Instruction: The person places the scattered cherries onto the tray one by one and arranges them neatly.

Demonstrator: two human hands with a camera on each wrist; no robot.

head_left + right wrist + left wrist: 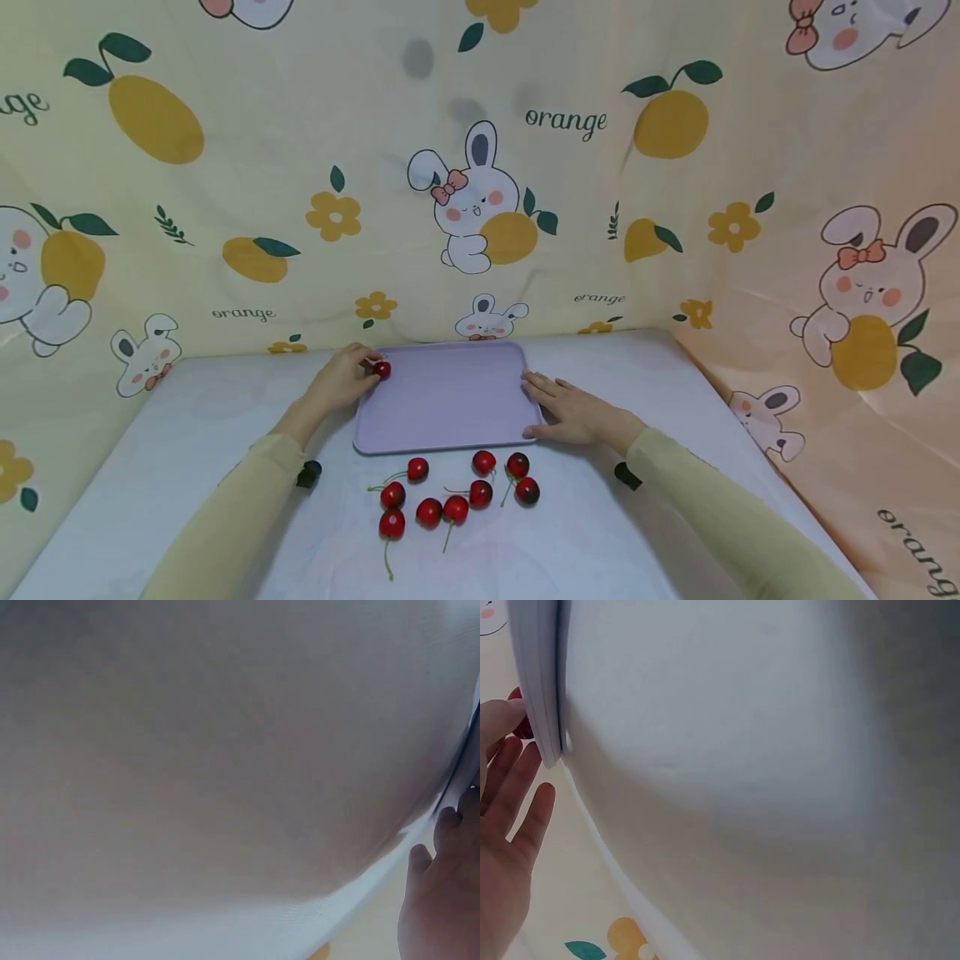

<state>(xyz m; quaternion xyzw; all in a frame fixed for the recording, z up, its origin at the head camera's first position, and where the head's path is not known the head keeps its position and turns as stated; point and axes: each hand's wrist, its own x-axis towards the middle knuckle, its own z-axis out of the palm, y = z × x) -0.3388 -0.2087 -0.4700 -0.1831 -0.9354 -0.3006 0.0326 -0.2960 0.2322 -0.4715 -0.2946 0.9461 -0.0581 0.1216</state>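
My left hand [345, 379] pinches a red cherry [382, 370] just over the back left corner of a pale purple tray [450, 400]. In the left wrist view, the thumb of that hand [506, 847] lies against the cherry [515, 716], which is partly hidden behind the tray's rim [540, 682]. At the tray's right edge rests my right hand [573, 414], its fingers extended along the rim and its thumb by the front right corner. Only part of this hand [446, 892] shows in the right wrist view.
Several cherries with green stems lie in front of the tray, among them a cherry [417, 469] near its front edge and a darker cherry [527, 491] farther right. Behind the white table [247, 392] hangs a cream curtain [360, 100] printed with rabbits and oranges.
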